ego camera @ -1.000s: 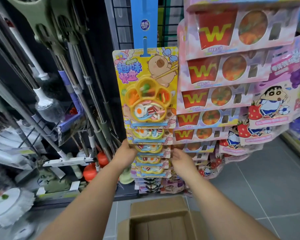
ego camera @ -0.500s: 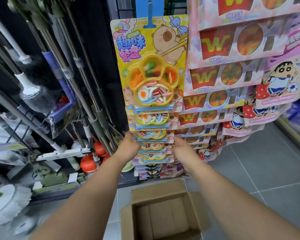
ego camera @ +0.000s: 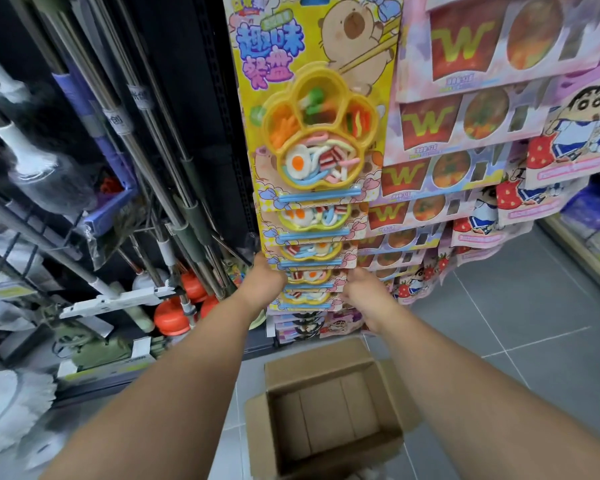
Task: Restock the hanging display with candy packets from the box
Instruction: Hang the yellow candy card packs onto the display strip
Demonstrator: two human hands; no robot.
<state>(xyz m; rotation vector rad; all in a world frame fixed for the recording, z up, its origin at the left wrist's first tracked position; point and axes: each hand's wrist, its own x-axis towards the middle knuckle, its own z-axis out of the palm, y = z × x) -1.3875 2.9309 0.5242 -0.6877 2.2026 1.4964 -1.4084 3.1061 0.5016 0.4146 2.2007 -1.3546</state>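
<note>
**Desk:** Shop aisle, restocking under way. Where are the candy packets (ego camera: pixel 312 133) sitting as you are working?

**Floor:** They are hanging in one overlapping column, yellow cards with paw-shaped trays. You are reaching to the column's lower end. Your left hand (ego camera: pixel 265 284) is touching the left edge of a lower packet (ego camera: pixel 314 276), and your right hand (ego camera: pixel 361 289) is meeting its right edge.

**Desk:** Are you gripping it?

**Floor:** Your fingers are lying out of sight at the card edges, so I cannot tell whether you are pinching or only steadying.

**Desk:** And the box (ego camera: pixel 326 410)?

**Floor:** It is standing open on the floor (ego camera: pixel 534 323) below your forearms, showing bare cardboard inside.

**Desk:** How is a packet likely to be handling?

**Floor:** Probably light, with a flat, fairly stiff card and a thin clear blister that dents under pressure. You are safest taking the card margins at both side edges rather than the tray, and going gently at the top hang-hole, which looks likeliest to tear.
</note>
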